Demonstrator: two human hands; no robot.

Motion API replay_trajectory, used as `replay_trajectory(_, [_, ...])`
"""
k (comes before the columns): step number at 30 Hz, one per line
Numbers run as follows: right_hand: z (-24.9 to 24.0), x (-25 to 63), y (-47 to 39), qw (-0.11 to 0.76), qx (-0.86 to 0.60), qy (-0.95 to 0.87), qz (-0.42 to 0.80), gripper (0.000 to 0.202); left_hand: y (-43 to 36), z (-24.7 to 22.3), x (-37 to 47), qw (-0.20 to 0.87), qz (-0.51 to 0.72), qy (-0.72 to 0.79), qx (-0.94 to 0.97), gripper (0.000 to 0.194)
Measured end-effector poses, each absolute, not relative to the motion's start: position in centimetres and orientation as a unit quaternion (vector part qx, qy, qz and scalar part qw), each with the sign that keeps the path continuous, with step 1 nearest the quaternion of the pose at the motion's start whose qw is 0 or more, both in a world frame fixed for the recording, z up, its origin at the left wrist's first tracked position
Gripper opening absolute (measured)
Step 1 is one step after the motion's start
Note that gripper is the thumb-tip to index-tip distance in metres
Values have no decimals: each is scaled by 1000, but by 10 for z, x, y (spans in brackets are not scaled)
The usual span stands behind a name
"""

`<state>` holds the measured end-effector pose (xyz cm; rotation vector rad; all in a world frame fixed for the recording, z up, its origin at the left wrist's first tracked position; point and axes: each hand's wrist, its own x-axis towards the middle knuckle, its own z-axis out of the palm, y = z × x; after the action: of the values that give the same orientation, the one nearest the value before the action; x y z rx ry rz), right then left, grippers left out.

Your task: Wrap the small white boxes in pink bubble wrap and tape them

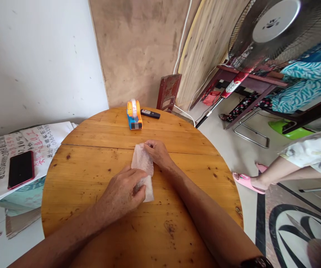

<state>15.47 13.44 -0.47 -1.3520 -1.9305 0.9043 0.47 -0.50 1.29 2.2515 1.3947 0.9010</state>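
Observation:
A whitish, translucent strip of bubble wrap (142, 160) lies lengthwise on the round wooden table (93, 167), in front of me. At its far right corner my right hand (158, 152) pinches the edge between thumb and fingers. Lower down, my left hand (127, 188) rests across the wrap with fingers bent over it and the thumb near its edge, gripping it. Part of the wrap is hidden under the left fingers. Whether anything is inside it I cannot tell.
Toward the table's far edge stand an orange and blue tape dispenser (134, 115) and a black remote control (150, 114). A phone (21, 169) lies on printed sacks at left. A standing fan (274, 29), a wooden chair (168, 91) and two people are beyond, at right.

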Motion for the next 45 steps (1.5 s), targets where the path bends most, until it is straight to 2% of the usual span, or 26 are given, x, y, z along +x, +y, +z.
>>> replay_trajectory(9, [0, 150, 134, 337, -494, -666, 446, 39, -3, 15, 4, 202, 311, 506, 779, 31])
replay_trajectory(16, [6, 146, 130, 351, -488, -628, 494, 31, -5, 15, 3, 202, 313, 498, 783, 30])
replay_trajectory(20, [6, 146, 133, 362, -493, -611, 503, 35, -4, 16, 2, 198, 308, 498, 786, 25])
replay_trajectory(25, [11, 148, 133, 344, -477, -610, 532, 37, -2, 16, 2, 205, 308, 502, 782, 25])
replay_trajectory(30, [11, 149, 129, 331, -437, -621, 560, 31, -2, 14, 2, 204, 317, 495, 783, 24])
replay_trajectory(36, [20, 148, 125, 342, -416, -637, 552, 31, -1, 10, 1, 225, 332, 491, 773, 25])
replay_trajectory(45, [61, 150, 102, 302, -344, -777, 432, 29, -4, 11, 1, 220, 328, 498, 772, 28])
